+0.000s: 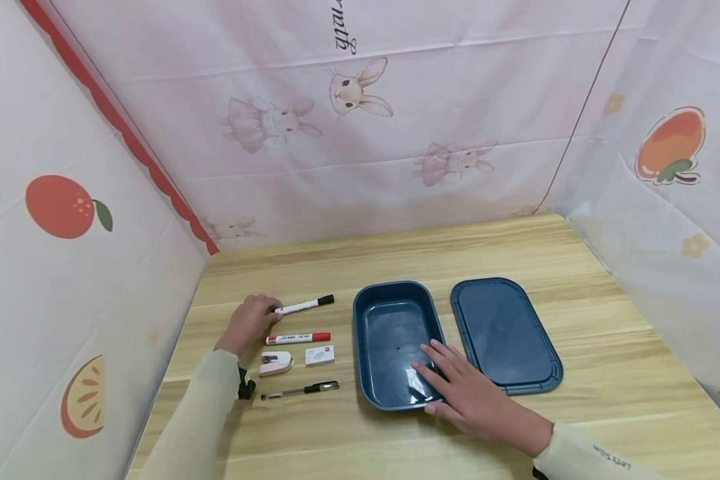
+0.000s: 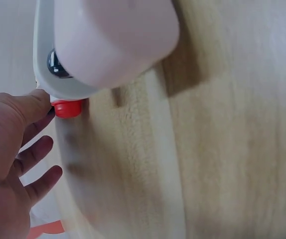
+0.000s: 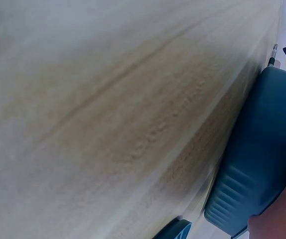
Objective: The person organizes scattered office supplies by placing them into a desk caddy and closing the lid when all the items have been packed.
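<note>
My left hand (image 1: 254, 323) is at the left end of a white marker with a black cap (image 1: 303, 306), pinching that end between thumb and fingers. Below it lie a red-capped marker (image 1: 297, 339), a white and pale pink stapler (image 1: 275, 363), a small white box (image 1: 320, 355) and a black-capped pen (image 1: 300, 390). In the left wrist view the stapler (image 2: 115, 37) looms large and hides the pinched marker. With fingers spread and fairly straight, my right hand (image 1: 465, 393) rests over the near right rim of a dark blue container (image 1: 360, 347).
A dark blue lid (image 1: 504, 333) lies flat to the right of the container. Everything rests on a wood-grain table (image 1: 336, 440). Printed cloth hangs (image 1: 360, 167) enclose its back and both sides.
</note>
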`<state>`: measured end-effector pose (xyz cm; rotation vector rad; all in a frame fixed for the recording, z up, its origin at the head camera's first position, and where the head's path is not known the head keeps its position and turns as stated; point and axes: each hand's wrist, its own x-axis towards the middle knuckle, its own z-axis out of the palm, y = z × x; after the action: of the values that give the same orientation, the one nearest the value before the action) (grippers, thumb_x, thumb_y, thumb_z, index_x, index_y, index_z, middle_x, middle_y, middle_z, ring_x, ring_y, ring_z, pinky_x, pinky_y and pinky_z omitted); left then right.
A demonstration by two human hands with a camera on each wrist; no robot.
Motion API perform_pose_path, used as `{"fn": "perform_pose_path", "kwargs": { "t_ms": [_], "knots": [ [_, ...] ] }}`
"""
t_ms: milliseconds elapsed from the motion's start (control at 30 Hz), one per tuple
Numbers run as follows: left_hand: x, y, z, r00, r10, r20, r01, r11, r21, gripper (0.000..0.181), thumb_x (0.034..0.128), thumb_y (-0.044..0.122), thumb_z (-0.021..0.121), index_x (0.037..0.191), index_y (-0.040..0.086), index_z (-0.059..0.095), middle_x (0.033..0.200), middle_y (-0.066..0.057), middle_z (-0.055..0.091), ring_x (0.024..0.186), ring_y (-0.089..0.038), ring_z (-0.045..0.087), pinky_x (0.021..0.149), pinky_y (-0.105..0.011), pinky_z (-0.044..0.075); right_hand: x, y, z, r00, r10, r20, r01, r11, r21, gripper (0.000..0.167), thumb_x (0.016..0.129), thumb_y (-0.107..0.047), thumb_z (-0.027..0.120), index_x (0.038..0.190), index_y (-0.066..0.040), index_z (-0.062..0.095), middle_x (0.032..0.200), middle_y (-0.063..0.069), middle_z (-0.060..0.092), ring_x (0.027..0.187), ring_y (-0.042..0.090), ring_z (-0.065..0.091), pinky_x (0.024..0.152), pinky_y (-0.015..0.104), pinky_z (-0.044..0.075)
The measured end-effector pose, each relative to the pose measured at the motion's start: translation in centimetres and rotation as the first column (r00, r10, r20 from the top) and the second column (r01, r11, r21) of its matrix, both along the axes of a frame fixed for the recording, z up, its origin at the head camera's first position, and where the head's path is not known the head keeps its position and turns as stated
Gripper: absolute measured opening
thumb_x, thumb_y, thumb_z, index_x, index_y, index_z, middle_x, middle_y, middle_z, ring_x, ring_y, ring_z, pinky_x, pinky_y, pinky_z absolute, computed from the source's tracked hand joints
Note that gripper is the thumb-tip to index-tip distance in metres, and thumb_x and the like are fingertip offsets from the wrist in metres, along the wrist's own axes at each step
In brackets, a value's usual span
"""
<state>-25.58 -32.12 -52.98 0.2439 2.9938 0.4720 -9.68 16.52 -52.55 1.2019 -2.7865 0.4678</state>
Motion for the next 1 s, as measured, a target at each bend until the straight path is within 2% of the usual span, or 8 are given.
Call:
{"fn": "perform_pose_path", "kwargs": {
  "t_ms": [300,533,667,800,1000],
  "knots": [
    [0.0,-0.2,-0.1,0.999,0.042,0.034,-0.045,0.996,0.080,0.017,0.0978,0.022,0.067,0.110,0.013,0.075,0.114,-0.008,0.072,0.102,-0.027,0.053,0.090,-0.049,0.044,0.1,-0.1,0.0,1.000,-0.001,-0.011,0.001,1.000,-0.001,0.064,0.104,-0.054,0.045,0.160,-0.028,0.027,0.168,0.009,0.023,0.157,0.028,0.012,0.125,0.028,-0.008],
    [0.0,0.0,0.1,0.995,0.082,0.052,-0.089,0.984,0.157,0.020,0.0992,0.024,0.065,0.114,0.013,0.074,0.111,-0.008,0.071,0.101,-0.026,0.051,0.088,-0.047,0.043,0.1,-0.1,0.0,1.000,-0.025,0.005,0.025,1.000,0.000,0.062,0.103,-0.055,0.044,0.159,-0.030,0.031,0.168,0.007,0.023,0.157,0.027,0.011,0.125,0.029,-0.008],
    [0.3,0.4,0.6,0.994,0.095,0.053,-0.104,0.970,0.221,0.022,0.1009,0.027,0.063,0.116,0.014,0.073,0.115,-0.008,0.069,0.105,-0.026,0.051,0.092,-0.049,0.043,0.2,-0.1,0.0,0.999,-0.025,0.032,0.026,1.000,-0.014,0.061,0.103,-0.055,0.045,0.158,-0.031,0.034,0.168,0.007,0.023,0.157,0.026,0.010,0.125,0.029,-0.008],
    [0.5,1.2,1.4,0.995,0.084,0.056,-0.097,0.951,0.293,0.022,0.1015,0.026,0.061,0.116,0.015,0.072,0.116,-0.007,0.069,0.107,-0.026,0.051,0.093,-0.048,0.042,0.2,-0.1,0.0,0.999,-0.023,0.036,0.024,1.000,-0.015,0.059,0.104,-0.055,0.044,0.158,-0.031,0.034,0.168,0.007,0.023,0.157,0.027,0.010,0.125,0.029,-0.008],
    [0.7,3.0,2.8,0.997,0.064,0.051,-0.077,0.943,0.323,0.022,0.1026,0.026,0.060,0.118,0.015,0.072,0.113,-0.005,0.068,0.105,-0.024,0.049,0.091,-0.045,0.042,0.2,0.0,0.0,1.000,-0.018,0.023,0.019,1.000,-0.021,0.059,0.104,-0.054,0.043,0.157,-0.030,0.036,0.168,0.008,0.022,0.157,0.027,0.010,0.125,0.029,-0.007]
  ]
}}
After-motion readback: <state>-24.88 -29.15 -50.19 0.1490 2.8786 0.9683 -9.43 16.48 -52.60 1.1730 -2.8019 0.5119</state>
